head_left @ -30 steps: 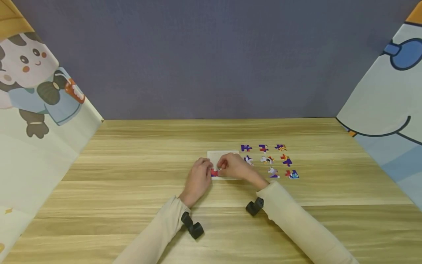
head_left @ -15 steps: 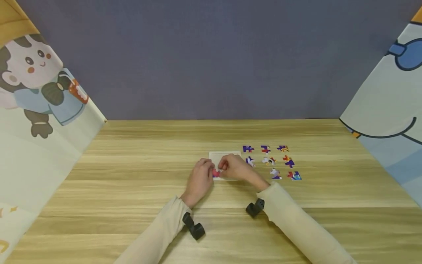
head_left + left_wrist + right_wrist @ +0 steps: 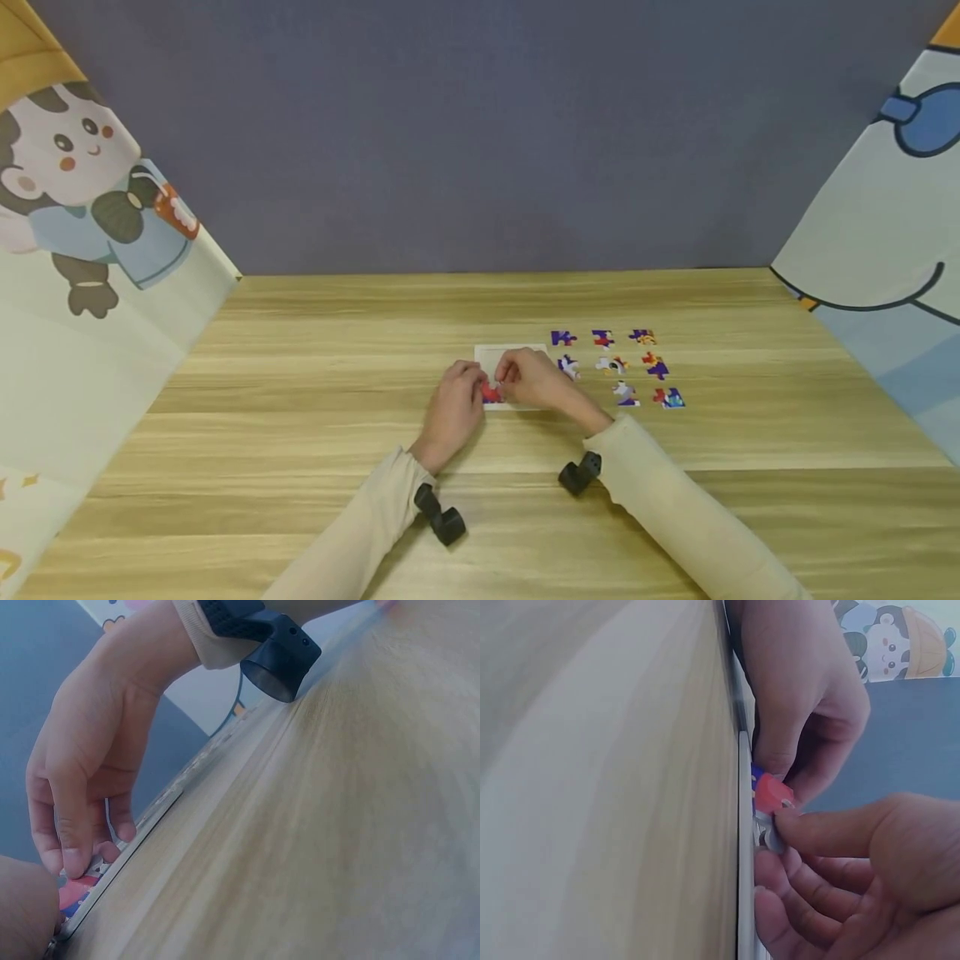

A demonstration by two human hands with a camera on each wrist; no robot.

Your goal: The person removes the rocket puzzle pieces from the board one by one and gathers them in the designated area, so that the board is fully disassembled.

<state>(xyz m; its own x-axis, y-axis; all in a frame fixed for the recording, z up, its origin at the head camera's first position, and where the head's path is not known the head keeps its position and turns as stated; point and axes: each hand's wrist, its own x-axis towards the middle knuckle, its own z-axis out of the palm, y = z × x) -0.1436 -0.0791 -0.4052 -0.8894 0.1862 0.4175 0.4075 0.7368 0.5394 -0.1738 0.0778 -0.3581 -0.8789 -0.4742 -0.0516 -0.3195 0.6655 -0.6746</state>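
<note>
A white puzzle board (image 3: 487,358) lies on the wooden table under both hands. In its near left corner sits a red and purple jigsaw piece (image 3: 491,393). My left hand (image 3: 453,404) rests at the board's left edge, thumb and fingertips touching down by that red piece. Between thumb and fingers, my right hand (image 3: 536,379) pinches a white and grey jigsaw piece (image 3: 771,836), close against the red one's right side. The right wrist view shows the pinched piece low over the board (image 3: 745,825), partly hidden by the fingers.
Right of the board, several loose jigsaw pieces lie spaced out in rows, among them a purple one (image 3: 562,338), a white one (image 3: 627,394) and a red and blue one (image 3: 670,397). Behind the table stands a dark panel (image 3: 495,142), with printed cartoon panels at both sides.
The head view shifts slightly. Both hands stay almost where they were on the board, the right fingers still working beside the red piece. The loose pieces have not moved.
</note>
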